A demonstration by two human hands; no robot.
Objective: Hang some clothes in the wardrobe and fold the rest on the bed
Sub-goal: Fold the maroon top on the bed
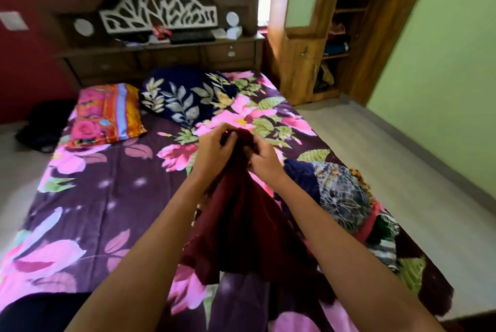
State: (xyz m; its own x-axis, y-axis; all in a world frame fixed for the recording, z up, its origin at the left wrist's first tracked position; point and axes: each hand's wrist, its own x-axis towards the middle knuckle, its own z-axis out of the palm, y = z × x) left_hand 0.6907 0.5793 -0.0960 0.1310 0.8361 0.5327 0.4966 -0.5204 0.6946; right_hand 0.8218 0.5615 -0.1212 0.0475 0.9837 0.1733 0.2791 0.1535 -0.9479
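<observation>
Both hands are raised over the middle of the bed (112, 186), gripping the top of a maroon garment (241, 227). The left hand (214, 153) has its fingers curled round a bunched fold at the garment's upper edge. The right hand (264, 161) pinches the cloth just beside it, so the two hands almost touch. From them the garment hangs down and toward the near side, between the forearms, and its lower part spreads over the floral bedsheet.

Just right of the right forearm a pile of clothes (346, 197) lies on the near right part of the bed, with a patterned grey piece on top and navy, red and green cloth around it. At the far end of the bed are a striped pink and orange pillow (107, 114) on the left and a navy leaf-print pillow (185, 95) beside it, in front of the carved wooden headboard (158, 9). The wardrobe (335, 36) stands open at the far right, with garments hanging at the top and folded cloth on its shelves.
</observation>
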